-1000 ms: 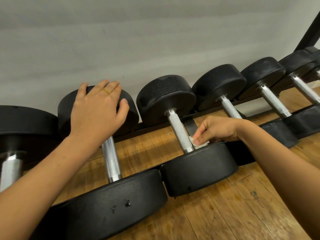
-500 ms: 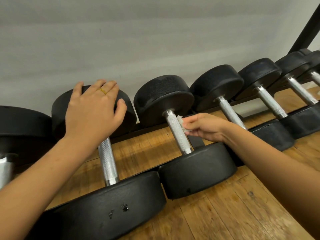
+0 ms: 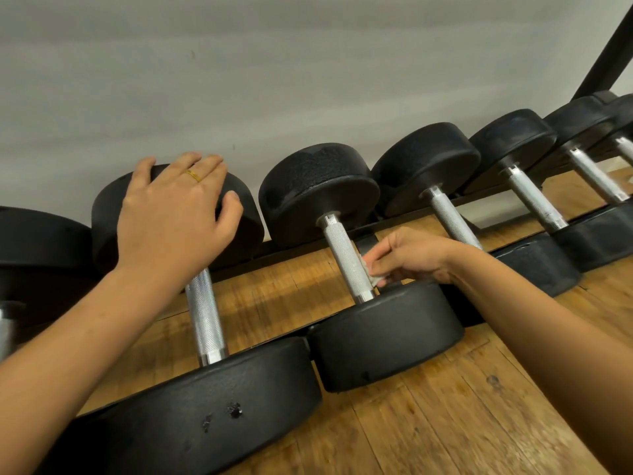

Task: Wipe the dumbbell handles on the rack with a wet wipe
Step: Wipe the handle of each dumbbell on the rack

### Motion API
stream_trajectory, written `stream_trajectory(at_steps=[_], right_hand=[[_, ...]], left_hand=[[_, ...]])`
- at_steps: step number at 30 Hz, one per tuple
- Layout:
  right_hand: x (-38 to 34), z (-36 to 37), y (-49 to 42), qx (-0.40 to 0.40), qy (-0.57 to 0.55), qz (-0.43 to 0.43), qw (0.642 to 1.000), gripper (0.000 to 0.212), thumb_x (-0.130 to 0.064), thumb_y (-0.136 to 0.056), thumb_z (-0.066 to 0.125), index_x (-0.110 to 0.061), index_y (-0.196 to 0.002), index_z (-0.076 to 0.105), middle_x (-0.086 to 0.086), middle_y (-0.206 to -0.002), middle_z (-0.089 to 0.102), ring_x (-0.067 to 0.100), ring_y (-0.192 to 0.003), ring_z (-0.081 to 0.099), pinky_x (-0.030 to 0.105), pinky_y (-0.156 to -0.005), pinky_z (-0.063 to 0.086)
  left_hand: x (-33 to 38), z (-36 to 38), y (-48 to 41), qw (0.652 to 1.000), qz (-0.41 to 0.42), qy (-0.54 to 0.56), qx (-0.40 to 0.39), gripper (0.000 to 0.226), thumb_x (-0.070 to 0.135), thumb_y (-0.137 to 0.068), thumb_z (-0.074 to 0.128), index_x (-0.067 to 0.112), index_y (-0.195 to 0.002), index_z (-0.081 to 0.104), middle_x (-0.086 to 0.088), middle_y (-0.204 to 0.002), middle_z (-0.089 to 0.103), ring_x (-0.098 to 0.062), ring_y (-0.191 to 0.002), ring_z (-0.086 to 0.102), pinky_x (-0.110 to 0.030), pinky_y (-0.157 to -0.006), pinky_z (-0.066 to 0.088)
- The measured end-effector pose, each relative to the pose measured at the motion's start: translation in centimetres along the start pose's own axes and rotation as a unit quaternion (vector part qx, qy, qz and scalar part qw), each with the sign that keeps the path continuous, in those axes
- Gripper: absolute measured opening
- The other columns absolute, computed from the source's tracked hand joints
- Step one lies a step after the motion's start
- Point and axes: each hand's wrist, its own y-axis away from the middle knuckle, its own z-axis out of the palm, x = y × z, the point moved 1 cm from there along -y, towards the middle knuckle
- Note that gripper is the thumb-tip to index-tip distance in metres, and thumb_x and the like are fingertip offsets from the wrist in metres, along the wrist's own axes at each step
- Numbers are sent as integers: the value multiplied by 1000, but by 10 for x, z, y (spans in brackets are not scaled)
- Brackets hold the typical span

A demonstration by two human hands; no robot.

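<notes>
While our R hand (image 3: pixel 407 258) pinches the wet wipe (image 3: pixel 371 274) against the right side of a knurled handle (image 3: pixel 346 258), low down by its near head (image 3: pixel 387 337), the fingers are curled tight on the wipe. That dumbbell sits on the rack (image 3: pixel 301 249) w/ the others, the row running left to far right. Our L hand (image 3: pixel 174 217) rests on the far head (image 3: pixel 245 234) of the next dumbbell to the left, fingers spread & straight, gripping nothing. There's a gold ring (image 3: pixel 193 174) on one finger. Wood floor (image 3: pixel 445 423) below, grey wall (image 3: pixel 239 80) behind.
</notes>
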Motion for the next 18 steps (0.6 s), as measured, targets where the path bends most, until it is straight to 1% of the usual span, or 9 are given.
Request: stream_trajectory(at_steps=[3, 6, 8, 9, 11, 13, 15, 18], right_hand=[[-4, 2, 0, -3, -2, -16, 1000, 18, 10, -86, 67, -5, -85, 78, 14, -84, 75, 17, -74, 72, 26, -71, 61], [-7, -2, 10, -26, 98, -38, 994, 16, 8, -85, 70, -6, -86, 78, 9, -80, 76, 13, -71, 72, 26, -70, 59], [-13, -6, 16, -17, 132, -47, 990, 15, 7, -86, 70, -5, -89, 78, 8, -84, 77, 13, -73, 72, 25, -69, 58], [-18, -7, 17, 8, 123, -60, 991, 14, 7, -86, 69, -3, -90, 77, 9, -86, 77, 14, -73, 71, 24, -67, 58], [-31, -12, 15, 111, 70, -109, 985, 12, 4, -87, 70, -6, -89, 77, 11, -90, 76, 15, -72, 71, 24, -64, 58], [-40, -13, 9, 207, 35, -160, 965, 11, -4, -87, 72, -11, -93, 77, 10, -92, 76, 15, -72, 72, 27, -66, 58], [-41, -4, 2, 244, 72, -198, 947, 13, -11, -88, 75, -11, -100, 78, 5, -92, 77, 14, -75, 73, 28, -70, 58], [-39, 16, -2, 266, 126, -248, 923, 17, -16, -87, 76, -13, -105, 79, -4, -95, 77, 5, -82, 73, 21, -75, 58]], left_hand=[[1, 0, 0, 1000, 2, 3, 3, 56, 39, -100, 38, 6, -138, 63, -12, -141, 63, -29, -136, 55, -59, -116, 33], [1, 1, 0, 1000, 2, 3, 1, 56, 39, -101, 38, 6, -138, 63, -12, -142, 63, -29, -136, 55, -59, -116, 33], [0, 1, 0, 1000, 3, 0, 0, 56, 39, -100, 38, 6, -138, 63, -11, -142, 63, -28, -136, 55, -59, -116, 33], [0, 1, 0, 1000, 5, -2, 0, 56, 39, -100, 39, 6, -138, 63, -11, -141, 63, -28, -136, 55, -59, -116, 34], [0, 1, 0, 1000, 6, -5, 0, 55, 38, -101, 39, 5, -137, 64, -12, -140, 64, -28, -135, 56, -59, -115, 35], [-1, 0, 0, 1000, 6, -3, -2, 55, 38, -101, 39, 5, -137, 64, -12, -140, 64, -28, -135, 56, -59, -115, 35], [-1, 0, 0, 1000, 7, -4, -4, 56, 39, -101, 38, 5, -138, 63, -12, -140, 64, -28, -135, 56, -59, -116, 35], [-1, 0, 0, 1000, 9, -4, -3, 56, 39, -101, 38, 5, -137, 64, -12, -140, 64, -28, -135, 56, -59, -116, 35]])
